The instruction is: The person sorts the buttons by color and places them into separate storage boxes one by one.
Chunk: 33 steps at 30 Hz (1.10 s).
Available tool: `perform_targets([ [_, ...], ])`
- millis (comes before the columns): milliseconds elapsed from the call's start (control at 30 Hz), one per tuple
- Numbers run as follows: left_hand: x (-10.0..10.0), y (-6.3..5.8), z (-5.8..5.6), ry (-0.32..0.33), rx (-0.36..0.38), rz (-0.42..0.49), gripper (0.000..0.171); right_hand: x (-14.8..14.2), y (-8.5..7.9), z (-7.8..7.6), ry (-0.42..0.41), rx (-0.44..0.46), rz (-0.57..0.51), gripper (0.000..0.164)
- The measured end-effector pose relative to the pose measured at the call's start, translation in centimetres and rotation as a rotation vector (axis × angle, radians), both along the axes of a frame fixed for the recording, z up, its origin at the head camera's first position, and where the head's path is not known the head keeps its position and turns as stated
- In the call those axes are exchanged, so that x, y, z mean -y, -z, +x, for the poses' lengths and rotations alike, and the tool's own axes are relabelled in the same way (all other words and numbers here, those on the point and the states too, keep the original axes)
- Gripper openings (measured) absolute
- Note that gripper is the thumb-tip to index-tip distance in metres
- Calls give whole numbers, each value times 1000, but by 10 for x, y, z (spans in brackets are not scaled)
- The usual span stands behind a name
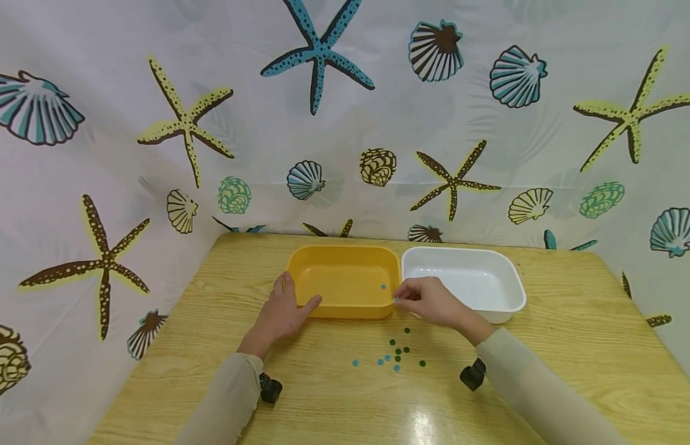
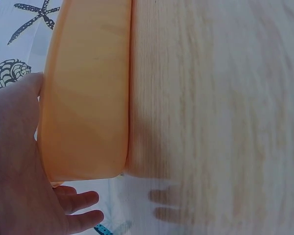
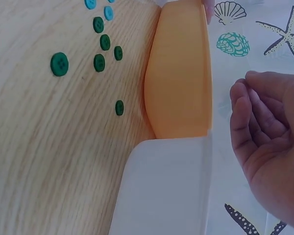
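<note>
My right hand (image 1: pixel 430 301) is over the front right corner of the yellow tray (image 1: pixel 345 312), pinching a small blue button (image 1: pixel 396 300) between thumb and fingers. The right wrist view shows its fingertips together, with the button hidden. Another blue button (image 1: pixel 383 287) lies inside the yellow tray. My left hand (image 1: pixel 281 314) rests against that tray's front left corner, thumb at the front rim and fingers fairly straight along the left end. On the table in front lie several green buttons (image 3: pixel 59 64) and several blue buttons (image 1: pixel 380 362).
A white tray (image 1: pixel 508 314) stands right beside the yellow one, its near edge partly behind the right forearm. The wooden table (image 1: pixel 333 408) runs up to a hanging cloth (image 1: pixel 345 136) printed with shells and starfish, at the back and sides.
</note>
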State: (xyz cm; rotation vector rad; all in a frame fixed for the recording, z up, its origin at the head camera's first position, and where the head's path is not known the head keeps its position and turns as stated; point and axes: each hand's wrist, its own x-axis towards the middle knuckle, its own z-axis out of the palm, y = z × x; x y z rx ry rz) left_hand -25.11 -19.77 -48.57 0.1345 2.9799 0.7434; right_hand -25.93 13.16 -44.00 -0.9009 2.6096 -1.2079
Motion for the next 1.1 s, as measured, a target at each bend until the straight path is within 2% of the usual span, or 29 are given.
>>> perform_targets([
  [233,-1,-3,1,0,11,6,110,4,-1,-8,49,33,25,15],
  [367,-1,-4,2,0,11,8,110,6,1,-12,60,20,30,13],
  [500,-1,-4,2,1,8,12,109,8,1,-17,57,-8,34,13],
  [1100,-2,-5,3,-6,12,17,108,15,3,-35,64,1,59,13],
])
